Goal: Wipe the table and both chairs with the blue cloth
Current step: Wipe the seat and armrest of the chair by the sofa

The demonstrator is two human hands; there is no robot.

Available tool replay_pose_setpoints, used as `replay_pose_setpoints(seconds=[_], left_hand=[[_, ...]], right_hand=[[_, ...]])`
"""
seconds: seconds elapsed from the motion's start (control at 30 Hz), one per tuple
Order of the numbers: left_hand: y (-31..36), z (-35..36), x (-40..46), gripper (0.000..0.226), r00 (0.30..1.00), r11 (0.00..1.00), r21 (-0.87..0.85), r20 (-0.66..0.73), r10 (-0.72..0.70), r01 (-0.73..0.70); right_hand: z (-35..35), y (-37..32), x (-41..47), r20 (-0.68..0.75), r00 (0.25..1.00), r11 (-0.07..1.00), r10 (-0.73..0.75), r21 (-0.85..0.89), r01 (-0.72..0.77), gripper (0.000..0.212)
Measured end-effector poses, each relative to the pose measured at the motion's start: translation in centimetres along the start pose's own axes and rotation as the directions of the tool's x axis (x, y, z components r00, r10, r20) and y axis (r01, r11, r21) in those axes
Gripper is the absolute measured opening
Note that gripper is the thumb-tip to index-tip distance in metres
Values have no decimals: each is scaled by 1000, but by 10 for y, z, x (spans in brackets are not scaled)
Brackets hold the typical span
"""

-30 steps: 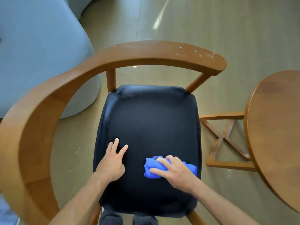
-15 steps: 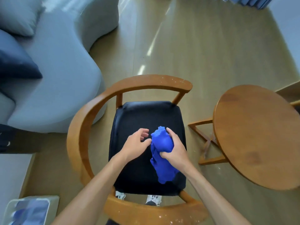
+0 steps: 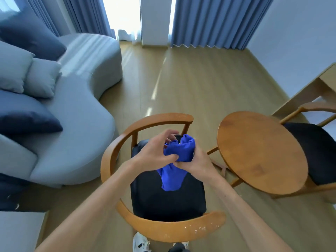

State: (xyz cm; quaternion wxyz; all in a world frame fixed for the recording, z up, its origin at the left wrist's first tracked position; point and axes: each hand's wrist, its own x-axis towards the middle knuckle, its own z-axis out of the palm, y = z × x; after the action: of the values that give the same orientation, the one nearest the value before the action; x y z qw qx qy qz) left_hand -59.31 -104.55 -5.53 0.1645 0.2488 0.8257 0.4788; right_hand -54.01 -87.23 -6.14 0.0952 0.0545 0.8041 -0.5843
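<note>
The blue cloth [image 3: 174, 164] is bunched up in the air above the near chair, its lower end hanging down. My left hand [image 3: 154, 151] grips its left side and my right hand [image 3: 197, 161] grips its right side. The near chair [image 3: 167, 199] has a black seat and a curved wooden arm rail [image 3: 109, 157] with white specks. The round wooden table [image 3: 260, 151] stands to the right of it. A second chair [image 3: 316, 148] with a black seat sits partly behind the table at the far right.
A grey-blue curved sofa [image 3: 72, 124] with dark and light cushions fills the left. Blue curtains [image 3: 209, 20] hang at the back. A light wooden desk [image 3: 309, 88] stands against the right wall. Wooden floor stretches beyond the chair. My shoes [image 3: 140, 242] show below.
The cloth went from flat on the seat under my right hand to lifted and held by both hands. My head rose, so the view now takes in the whole room.
</note>
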Motion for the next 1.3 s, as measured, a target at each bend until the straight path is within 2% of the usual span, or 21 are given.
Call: replay_pose_setpoints(seconds=[0.1,0.2,0.3,0.43,0.5,0.67,0.8,0.87,0.9,0.97,1.03,1.1,1.17,1.23,1.3], left_hand=[[12,-12,-7,54,998,993,110,-24,51,-48],[24,-24,-12,43,994,964,249,-33,108,-97],[31,-37,-11,18,990,891,433,8,144,-133],[46,-47,-5,17,989,843,518,75,127,-147],[58,-46,-4,19,989,826,547,110,94,-140],[89,-31,-1,16,997,765,639,62,56,-83],[105,-2,9,10,993,712,694,-106,-45,106],[112,14,13,7,970,750,626,-225,-89,213],[115,21,14,7,951,786,555,-281,-129,270],[123,30,14,9,894,861,333,-365,-259,385],[130,33,13,17,819,866,87,-382,-427,492],[136,32,8,22,739,806,-221,-322,-591,548],[143,31,1,23,715,685,-511,-178,-676,520],[147,30,-6,25,736,629,-590,-83,-671,506],[141,30,-10,28,777,680,-528,-57,-627,509]], right_hand=[[-8,-19,-11,47,996,997,-71,40,69,44],[-20,-37,-20,47,990,990,-132,-51,134,31],[-31,-54,-24,4,976,945,-217,-251,211,32],[-44,-67,-18,16,904,746,-428,-558,364,15],[-51,-70,-16,4,894,680,-448,-647,344,10],[-67,-74,-24,-40,922,665,-386,-704,248,16],[-62,-77,-30,-33,923,570,-383,-794,208,19],[-61,-77,-34,-42,926,584,-374,-787,200,18],[-61,-76,-36,-35,932,625,-360,-751,213,16],[-62,-75,-42,13,956,777,-293,-579,246,15],[-66,-77,-50,106,976,885,-188,-413,215,30],[-70,-73,-53,208,970,906,-129,-373,201,56],[-71,-63,-53,236,962,894,-139,-388,225,69],[-72,-53,-53,193,961,900,-199,-352,257,60],[-74,-49,-55,131,960,922,-249,-272,276,45]])
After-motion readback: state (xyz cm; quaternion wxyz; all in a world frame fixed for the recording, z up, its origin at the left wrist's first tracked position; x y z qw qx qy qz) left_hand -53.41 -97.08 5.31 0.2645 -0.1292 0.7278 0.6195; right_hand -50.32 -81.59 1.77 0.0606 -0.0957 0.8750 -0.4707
